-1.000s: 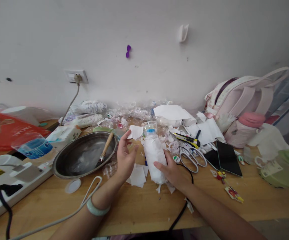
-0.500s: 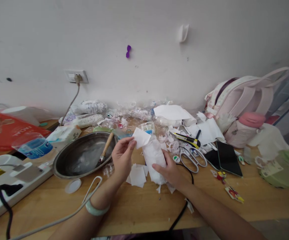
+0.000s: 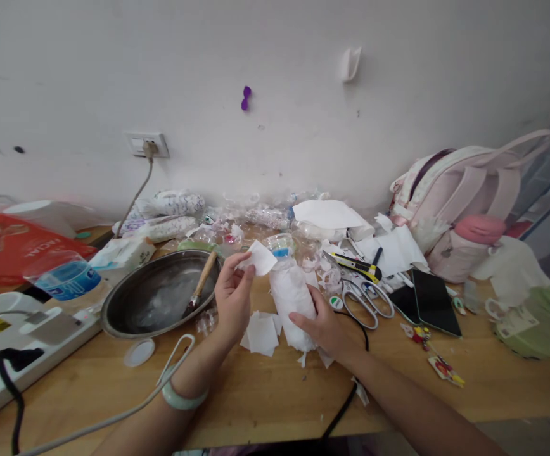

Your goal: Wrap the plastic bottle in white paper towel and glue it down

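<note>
Between the thumb and fingers of my left hand (image 3: 234,292) is a small square of white paper (image 3: 261,258). My right hand (image 3: 321,322) wraps round the side of a plastic bottle (image 3: 292,303) covered in white paper, tilted over the table; a blue band shows at its neck. The paper square is just left of the bottle's neck, apart from it. Below, between my hands, lie several loose white paper pieces (image 3: 262,334). To the left stands a metal basin (image 3: 108,316) with cloudy contents, and a wooden-handled brush (image 3: 203,282) leans inside it.
Scissors (image 3: 367,304), a yellow box cutter (image 3: 355,265) and dark phones (image 3: 434,301) lie to the right. Clear plastic bottles (image 3: 268,217) crowd the wall side. A power strip (image 3: 32,361) and a grey cable (image 3: 113,418) run at left. A pink backpack (image 3: 465,183) stands far right.
My left hand has drawn the paper square slightly left, away from the bottle's neck, so the blue band there now shows. My right hand keeps its hold on the bottle.
</note>
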Demonstrator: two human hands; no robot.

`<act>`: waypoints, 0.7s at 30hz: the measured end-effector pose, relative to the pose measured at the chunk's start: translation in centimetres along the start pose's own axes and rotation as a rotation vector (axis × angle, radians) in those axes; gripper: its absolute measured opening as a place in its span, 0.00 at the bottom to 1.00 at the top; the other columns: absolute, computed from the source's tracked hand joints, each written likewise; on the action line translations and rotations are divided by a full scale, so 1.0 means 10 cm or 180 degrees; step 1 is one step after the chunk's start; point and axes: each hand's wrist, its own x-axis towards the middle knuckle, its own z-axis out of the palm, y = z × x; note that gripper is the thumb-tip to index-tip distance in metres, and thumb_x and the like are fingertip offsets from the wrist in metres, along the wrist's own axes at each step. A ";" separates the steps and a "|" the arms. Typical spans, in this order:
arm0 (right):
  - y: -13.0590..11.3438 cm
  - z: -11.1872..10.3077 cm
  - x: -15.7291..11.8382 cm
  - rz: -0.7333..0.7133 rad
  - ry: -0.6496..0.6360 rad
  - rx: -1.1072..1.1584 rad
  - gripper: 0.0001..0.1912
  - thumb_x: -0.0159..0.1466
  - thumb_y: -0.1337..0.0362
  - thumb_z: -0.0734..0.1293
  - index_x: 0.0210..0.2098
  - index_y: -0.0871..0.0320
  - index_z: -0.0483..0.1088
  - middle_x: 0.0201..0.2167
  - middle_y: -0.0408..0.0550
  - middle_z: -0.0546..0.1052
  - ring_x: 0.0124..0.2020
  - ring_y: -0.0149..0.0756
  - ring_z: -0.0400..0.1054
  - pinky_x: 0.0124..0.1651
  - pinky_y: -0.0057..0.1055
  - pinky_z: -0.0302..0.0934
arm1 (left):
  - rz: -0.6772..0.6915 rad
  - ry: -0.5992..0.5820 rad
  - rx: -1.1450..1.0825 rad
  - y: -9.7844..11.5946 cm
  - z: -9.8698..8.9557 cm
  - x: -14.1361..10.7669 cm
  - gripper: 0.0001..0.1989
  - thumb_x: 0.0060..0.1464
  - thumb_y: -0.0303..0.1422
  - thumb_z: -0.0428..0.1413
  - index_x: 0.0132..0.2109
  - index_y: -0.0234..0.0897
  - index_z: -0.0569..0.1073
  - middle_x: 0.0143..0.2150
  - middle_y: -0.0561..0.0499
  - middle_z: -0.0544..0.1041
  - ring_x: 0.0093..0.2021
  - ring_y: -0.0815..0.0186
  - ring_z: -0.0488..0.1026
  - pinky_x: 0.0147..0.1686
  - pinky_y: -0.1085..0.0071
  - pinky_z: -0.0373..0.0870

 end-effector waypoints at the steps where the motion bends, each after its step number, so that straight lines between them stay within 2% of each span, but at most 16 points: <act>1: 0.00 0.00 0.00 0.0001 -0.0006 -0.0003 0.33 0.51 0.56 0.70 0.53 0.56 0.59 0.51 0.51 0.71 0.55 0.46 0.62 0.55 0.41 0.57 | 0.0022 -0.0021 0.0007 -0.01 0.00 0.00 0.10 0.48 0.33 0.59 0.40 0.42 0.75 0.42 0.51 0.73 0.30 0.73 0.67 0.30 0.77 0.65; 5: -0.01 0.00 0.00 0.0031 -0.0013 -0.0036 0.33 0.51 0.56 0.70 0.53 0.57 0.59 0.51 0.52 0.71 0.54 0.46 0.62 0.55 0.40 0.57 | 0.0033 -0.0173 0.0012 -0.02 -0.01 0.00 0.06 0.50 0.32 0.58 0.37 0.42 0.77 0.49 0.51 0.73 0.46 0.66 0.70 0.45 0.71 0.66; 8: -0.01 0.00 0.00 0.0063 -0.0025 -0.0053 0.34 0.51 0.55 0.70 0.54 0.58 0.58 0.52 0.53 0.69 0.54 0.46 0.62 0.54 0.40 0.57 | -0.0026 -0.0154 0.0184 -0.03 -0.01 -0.01 0.07 0.53 0.33 0.55 0.38 0.42 0.78 0.47 0.51 0.76 0.49 0.64 0.70 0.54 0.65 0.62; 12: 0.00 0.00 0.00 0.0060 -0.0002 -0.0038 0.34 0.51 0.55 0.70 0.54 0.58 0.58 0.52 0.53 0.69 0.55 0.46 0.61 0.55 0.40 0.57 | -0.0221 -0.0040 0.0201 -0.01 -0.02 -0.01 0.11 0.53 0.36 0.55 0.43 0.42 0.77 0.45 0.50 0.77 0.48 0.63 0.71 0.53 0.62 0.64; 18: 0.00 0.00 -0.01 0.0051 -0.0003 -0.0011 0.33 0.52 0.56 0.70 0.54 0.57 0.58 0.52 0.52 0.70 0.55 0.46 0.62 0.55 0.41 0.57 | 0.0053 0.0064 0.0281 0.04 -0.02 -0.01 0.08 0.50 0.34 0.58 0.38 0.42 0.79 0.43 0.50 0.76 0.46 0.65 0.71 0.48 0.68 0.66; 21: 0.01 0.00 0.00 0.0014 -0.0005 -0.0032 0.33 0.51 0.55 0.70 0.54 0.57 0.58 0.52 0.53 0.69 0.54 0.46 0.62 0.55 0.41 0.56 | -0.0015 0.0078 0.0294 0.03 -0.02 -0.01 0.08 0.50 0.35 0.58 0.39 0.42 0.78 0.39 0.50 0.77 0.42 0.66 0.71 0.45 0.69 0.67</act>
